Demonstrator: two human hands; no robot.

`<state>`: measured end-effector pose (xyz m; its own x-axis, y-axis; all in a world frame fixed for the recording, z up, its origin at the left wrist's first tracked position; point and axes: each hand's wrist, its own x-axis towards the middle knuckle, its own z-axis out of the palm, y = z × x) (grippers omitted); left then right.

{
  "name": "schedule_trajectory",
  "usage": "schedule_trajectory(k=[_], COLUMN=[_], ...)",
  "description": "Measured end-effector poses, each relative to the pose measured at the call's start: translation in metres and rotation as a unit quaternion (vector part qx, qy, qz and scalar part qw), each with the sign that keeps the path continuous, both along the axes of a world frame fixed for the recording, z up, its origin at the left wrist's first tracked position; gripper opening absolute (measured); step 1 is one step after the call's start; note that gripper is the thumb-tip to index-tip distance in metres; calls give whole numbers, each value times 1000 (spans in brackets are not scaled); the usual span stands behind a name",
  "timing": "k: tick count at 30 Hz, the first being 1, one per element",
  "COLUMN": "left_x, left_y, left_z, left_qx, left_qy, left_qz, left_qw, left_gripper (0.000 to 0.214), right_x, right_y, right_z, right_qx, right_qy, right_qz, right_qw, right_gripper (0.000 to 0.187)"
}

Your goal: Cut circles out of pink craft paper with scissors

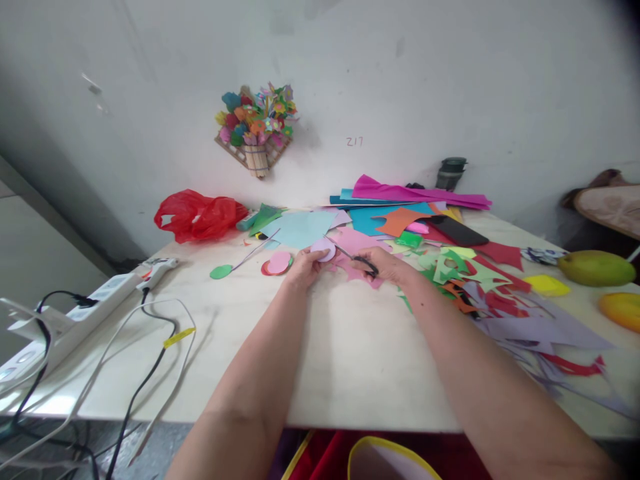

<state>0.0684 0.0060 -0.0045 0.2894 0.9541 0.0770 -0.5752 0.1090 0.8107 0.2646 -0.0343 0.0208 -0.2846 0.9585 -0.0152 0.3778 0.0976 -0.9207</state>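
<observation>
Two bare hands were near the frame's centre: the left hand (pixel 305 268) pinched one round lilac paper disc (pixel 325 249) at its upper right; the right hand (pixel 384 263) curled around one pair of black-handled metal scissors (pixel 360 259), just right of the disc, long axis slanting, blades pointing upper left. Two mangoes (pixel 597 268) lay at far right.

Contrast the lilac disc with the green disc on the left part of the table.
Colour: the lilac disc is pale purple, while the green disc is a stronger green.
Support: the lilac disc is held in the left hand; the green disc lies on the table, out of either hand.
Place: the lilac disc is by the scissors, the green disc well away from them.
Both are roundish, flat pieces.
</observation>
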Motion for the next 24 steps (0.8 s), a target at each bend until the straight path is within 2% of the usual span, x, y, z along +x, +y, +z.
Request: schedule_trajectory(k=[11, 17, 24], left_x=[3, 4, 3], left_y=[-5, -7, -5], left_z=[4, 6, 4], left_qx=[-9, -8, -9], left_qy=[29, 39, 28], left_qz=[-10, -9, -8], left_qw=[999, 999, 1000], left_gripper=[22, 23, 26], right_x=[-1, -2, -6], right_y=[-3, -3, -6], right_z=[0, -2, 3], right_qx=[-6, -3, 2], right_qy=[18, 30, 33], right_qz=[25, 13, 8], right_qw=[999, 999, 999], right_gripper=[36, 37, 37])
